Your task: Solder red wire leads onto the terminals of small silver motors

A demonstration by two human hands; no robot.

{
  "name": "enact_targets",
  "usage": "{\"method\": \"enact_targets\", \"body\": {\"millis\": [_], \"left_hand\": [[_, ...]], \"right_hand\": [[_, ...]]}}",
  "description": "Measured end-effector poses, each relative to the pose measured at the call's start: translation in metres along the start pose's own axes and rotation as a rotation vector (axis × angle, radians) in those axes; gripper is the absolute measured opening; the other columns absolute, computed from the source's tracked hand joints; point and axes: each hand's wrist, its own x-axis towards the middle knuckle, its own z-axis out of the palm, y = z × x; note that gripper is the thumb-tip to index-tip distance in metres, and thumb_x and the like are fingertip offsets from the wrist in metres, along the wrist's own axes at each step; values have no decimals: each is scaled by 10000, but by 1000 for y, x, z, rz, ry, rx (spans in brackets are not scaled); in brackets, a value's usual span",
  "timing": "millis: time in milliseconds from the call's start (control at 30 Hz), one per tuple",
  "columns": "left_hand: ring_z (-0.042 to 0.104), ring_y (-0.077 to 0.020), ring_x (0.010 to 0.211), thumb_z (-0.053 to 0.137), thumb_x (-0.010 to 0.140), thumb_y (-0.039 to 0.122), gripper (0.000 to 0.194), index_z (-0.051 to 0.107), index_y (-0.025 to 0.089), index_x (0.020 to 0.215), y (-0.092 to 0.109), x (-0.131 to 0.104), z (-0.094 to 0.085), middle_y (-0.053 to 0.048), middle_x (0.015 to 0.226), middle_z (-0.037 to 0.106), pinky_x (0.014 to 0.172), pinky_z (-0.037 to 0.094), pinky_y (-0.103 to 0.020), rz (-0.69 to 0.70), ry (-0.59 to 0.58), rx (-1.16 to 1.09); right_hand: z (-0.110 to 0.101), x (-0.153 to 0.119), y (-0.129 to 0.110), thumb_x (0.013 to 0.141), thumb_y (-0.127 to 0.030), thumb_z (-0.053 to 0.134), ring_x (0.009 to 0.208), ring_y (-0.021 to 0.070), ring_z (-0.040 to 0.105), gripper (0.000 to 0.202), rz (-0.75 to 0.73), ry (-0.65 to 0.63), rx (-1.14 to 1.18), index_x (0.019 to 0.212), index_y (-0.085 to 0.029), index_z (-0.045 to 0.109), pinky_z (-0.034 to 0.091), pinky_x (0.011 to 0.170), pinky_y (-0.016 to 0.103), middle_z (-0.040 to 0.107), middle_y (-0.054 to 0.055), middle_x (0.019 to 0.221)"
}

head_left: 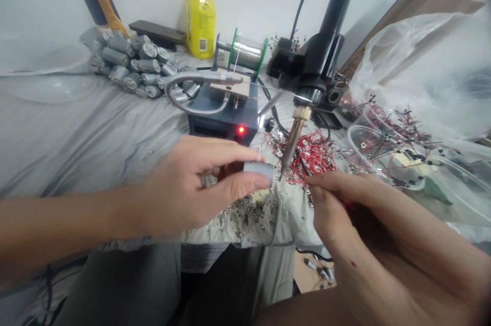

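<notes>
My left hand (207, 177) is closed round a small grey cylindrical motor (259, 173), thumb in front and fingers behind. One end of the motor faces the tip of a soldering iron (292, 142), which hangs tip-down from a black stand; a small gap shows between them. On the other side of the tip, my right hand (356, 218) has thumb and forefinger pinched on a thin red wire (296, 181). Its other fingers curl underneath and are partly hidden. Behind the iron lies a heap of red wires with small metal parts (312, 152).
A solder feeder box (224, 121) with a lit red lamp carries a solder spool (248, 53). Several grey motors (130, 65) are piled at the back left, near a bottle of yellow liquid (200, 14). Plastic bags (414, 55) and wired parts lie right. Solder crumbs (245, 216) litter the front edge.
</notes>
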Motion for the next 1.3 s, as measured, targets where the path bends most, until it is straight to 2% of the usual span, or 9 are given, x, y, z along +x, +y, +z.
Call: {"method": "enact_targets", "body": {"millis": [167, 300, 400, 533, 733, 967, 1133, 1300], "left_hand": [[617, -128, 524, 854, 940, 315, 109, 829, 225, 995, 1, -1, -1, 9, 714, 768, 511, 536, -266, 2, 3, 0], [619, -127, 539, 829, 960, 274, 58, 827, 228, 994, 1, -1, -2, -2, 755, 792, 536, 544, -261, -5, -10, 16], [617, -131, 530, 835, 956, 290, 58, 827, 246, 993, 0, 0, -2, -3, 786, 814, 535, 539, -270, 5, -13, 25], [653, -144, 561, 829, 969, 315, 73, 829, 249, 999, -1, -1, -2, -5, 791, 817, 547, 539, -274, 14, -16, 40], [636, -131, 557, 827, 970, 294, 61, 835, 264, 1023, -1, -3, -2, 2, 835, 831, 561, 552, -257, 9, -12, 41], [639, -129, 558, 829, 971, 313, 94, 844, 241, 1029, -1, -2, -1, -13, 825, 826, 562, 543, -253, 4, -11, 27], [638, -135, 555, 821, 971, 306, 58, 840, 264, 1005, 0, -2, -2, 0, 830, 832, 556, 550, -262, 7, -8, 30], [632, -129, 554, 821, 972, 318, 66, 840, 276, 1020, 0, -2, -2, 9, 824, 826, 554, 547, -261, 11, -11, 39]], "right_hand": [[-2, 0, -2, 972, -204, 723, 652, 128, 668, 79, -23, -11, -66, 961, -273, 761, 517, 568, 266, 789, -39, 835], [-1, -1, -1, 959, -165, 729, 638, 124, 656, 115, -35, -9, -45, 968, -275, 762, 517, 562, 264, 785, -44, 833], [-1, 0, -3, 970, -173, 712, 608, 142, 644, 121, 2, -19, -34, 953, -284, 757, 531, 548, 286, 775, -35, 806], [-1, 0, -9, 987, -232, 715, 659, 183, 707, 101, 89, -23, -115, 925, -289, 770, 594, 584, 313, 788, -10, 832], [-1, -2, -13, 957, -232, 744, 677, 214, 731, 80, 107, -4, -131, 928, -288, 793, 639, 618, 341, 783, 6, 825], [0, 0, -11, 966, -223, 723, 645, 185, 711, 97, 91, -18, -123, 916, -288, 773, 616, 605, 312, 780, -11, 816], [1, 2, -6, 939, -199, 732, 593, 184, 685, 107, 19, -12, -89, 911, -292, 778, 587, 552, 318, 758, -17, 764], [3, -1, -10, 995, -239, 701, 620, 161, 681, 126, 89, 27, -132, 905, -295, 769, 602, 603, 299, 762, -25, 798]]}}
